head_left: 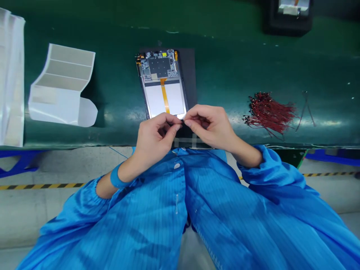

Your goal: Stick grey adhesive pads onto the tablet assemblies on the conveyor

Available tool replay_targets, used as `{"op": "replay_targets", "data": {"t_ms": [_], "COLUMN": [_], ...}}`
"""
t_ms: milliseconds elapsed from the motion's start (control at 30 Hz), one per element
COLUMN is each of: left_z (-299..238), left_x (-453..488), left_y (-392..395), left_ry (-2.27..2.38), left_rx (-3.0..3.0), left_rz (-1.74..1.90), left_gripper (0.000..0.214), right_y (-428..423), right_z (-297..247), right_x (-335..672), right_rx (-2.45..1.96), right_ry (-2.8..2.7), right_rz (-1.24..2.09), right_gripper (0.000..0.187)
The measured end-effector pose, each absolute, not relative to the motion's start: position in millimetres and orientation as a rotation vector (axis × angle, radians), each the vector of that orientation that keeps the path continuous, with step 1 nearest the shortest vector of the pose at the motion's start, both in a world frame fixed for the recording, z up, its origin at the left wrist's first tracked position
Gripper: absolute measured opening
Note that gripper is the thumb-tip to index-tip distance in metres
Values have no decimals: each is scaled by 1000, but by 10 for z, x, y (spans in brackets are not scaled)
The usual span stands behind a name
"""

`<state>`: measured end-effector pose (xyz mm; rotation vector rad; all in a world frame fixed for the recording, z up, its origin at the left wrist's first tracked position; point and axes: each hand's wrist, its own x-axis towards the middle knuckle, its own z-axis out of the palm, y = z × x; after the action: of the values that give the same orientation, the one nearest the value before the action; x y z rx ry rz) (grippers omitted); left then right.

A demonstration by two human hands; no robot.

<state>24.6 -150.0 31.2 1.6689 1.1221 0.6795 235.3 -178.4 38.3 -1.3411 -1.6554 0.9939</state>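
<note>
Tablet [156,93], its back off, lies on the green bench [120,82] in the head view, square in front of the person, with its near end at the fingertips and a dark sheet [189,71] showing under and beside it. A circuit board [159,67] fills the far end, and an orange ribbon [164,96] runs from it down over the pale panel. The left hand [154,137] and right hand [212,125] meet just at the near edge, each with thumb and forefinger pinched on a small dark piece [182,121], too small and too covered to make out. Off to the right lie a heap of red wires [272,112] and, just beside it, a loose pair of wires [305,110]; well to the left sits a bent label sheet [63,86]. For this fine work, I would keep both pinches light and close to the piece, so that one hand steadies while the other adjusts. Keeping the wrists low, near the bench edge, should help against shake. Knuckles had best stay clear of the ribbon and panel, as pressing there could crease or mark them. Opening the fingers slightly would give a better sight of the piece.
</note>
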Motion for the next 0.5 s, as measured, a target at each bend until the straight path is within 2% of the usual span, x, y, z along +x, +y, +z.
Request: {"op": "replay_targets", "data": {"t_ms": [133, 333, 500], "left_z": [279, 86, -100], "left_x": [110, -116, -165], "left_y": [-1474, -1468, -1528], "left_ry": [1188, 1173, 1149], "left_rx": [1771, 2182, 2337], "left_rz": [735, 913, 903], "left_gripper": [25, 20, 25], "right_y": [-1685, -1625, -1608], "right_z": [237, 103, 92], "right_x": [2353, 2260, 2182], "right_rx": [-1440, -1480, -1515], "right_ry": [-1621, -1648, -1635], "right_rz": [1074, 1063, 1101], "right_gripper": [15, 17, 19]}}
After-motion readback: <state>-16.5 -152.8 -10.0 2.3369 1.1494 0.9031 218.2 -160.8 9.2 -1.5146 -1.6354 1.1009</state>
